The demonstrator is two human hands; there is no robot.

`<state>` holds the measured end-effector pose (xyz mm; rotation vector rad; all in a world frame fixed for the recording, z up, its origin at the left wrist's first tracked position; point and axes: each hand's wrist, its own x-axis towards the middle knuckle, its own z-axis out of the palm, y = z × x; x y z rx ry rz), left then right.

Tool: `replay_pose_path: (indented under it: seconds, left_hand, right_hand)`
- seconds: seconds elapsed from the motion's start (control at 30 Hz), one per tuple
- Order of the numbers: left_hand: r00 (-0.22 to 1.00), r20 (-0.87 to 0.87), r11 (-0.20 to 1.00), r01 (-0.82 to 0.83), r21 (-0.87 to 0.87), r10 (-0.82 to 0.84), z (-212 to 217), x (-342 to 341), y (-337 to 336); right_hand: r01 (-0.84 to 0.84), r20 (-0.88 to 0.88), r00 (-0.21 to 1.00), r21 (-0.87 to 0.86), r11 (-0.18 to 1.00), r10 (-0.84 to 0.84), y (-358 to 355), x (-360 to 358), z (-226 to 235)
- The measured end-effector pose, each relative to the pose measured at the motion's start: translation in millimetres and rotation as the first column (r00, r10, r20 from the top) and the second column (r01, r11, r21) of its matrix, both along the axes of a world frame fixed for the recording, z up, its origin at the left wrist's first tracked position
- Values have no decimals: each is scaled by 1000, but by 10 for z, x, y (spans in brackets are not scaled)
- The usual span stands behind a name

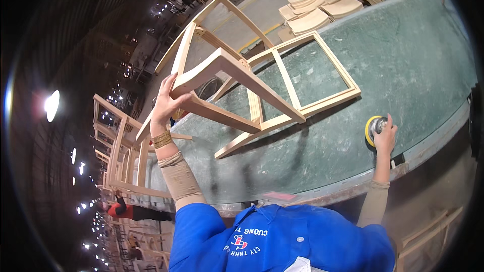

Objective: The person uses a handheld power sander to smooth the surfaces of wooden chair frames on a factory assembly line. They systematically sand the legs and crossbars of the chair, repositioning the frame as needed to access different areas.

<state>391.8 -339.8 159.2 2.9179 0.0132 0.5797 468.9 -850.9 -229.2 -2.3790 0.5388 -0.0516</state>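
**Chair frame tilted up, sander parked at the bench edge**

Nearest the worker, at the near edge of the green-topped workbench, the right hand is closed over a round orbital sander with a yellow pad, which rests on the bench surface. Toward the left end, the left hand wraps its fingers around a rail of the pale unfinished wooden chair frame, which is tipped with its far legs on the bench. A firm grip on the rail would likely keep it steady. Beyond the far edge lie stacked curved wooden seat blanks.

Curved wooden seat panels stacked beyond the green workbench.
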Motion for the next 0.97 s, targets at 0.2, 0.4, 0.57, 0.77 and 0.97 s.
replay_pose_path:
  seconds: [0.2, 0.4, 0.57, 0.77, 0.97]
  left_hand:
    - [986, 27, 977, -165, 133, 163, -59, -209, 220]
    - [983, 52, 974, -183, 135, 178, -64, -265, 221]
    - [987, 156, 933, -91, 347, 38, -144, -554, 573]
    - [993, 91, 971, -89, 220, 70, -183, -608, 644]
    - [997, 51, 941, -69, 330, 56, -190, 120, 252]
  right_hand:
    - [-11, -41, 999, -111, 994, 6, 31, 68, -196]
    - [84, -55, 994, -163, 983, -94, 225, 163, -267]
    - [63, -18, 998, -74, 995, -65, 337, 186, -194]
    - [126, 71, 991, -202, 971, -114, 907, 84, -164]
    - [259, 103, 960, 39, 965, -262, 1043, -1421, 423]
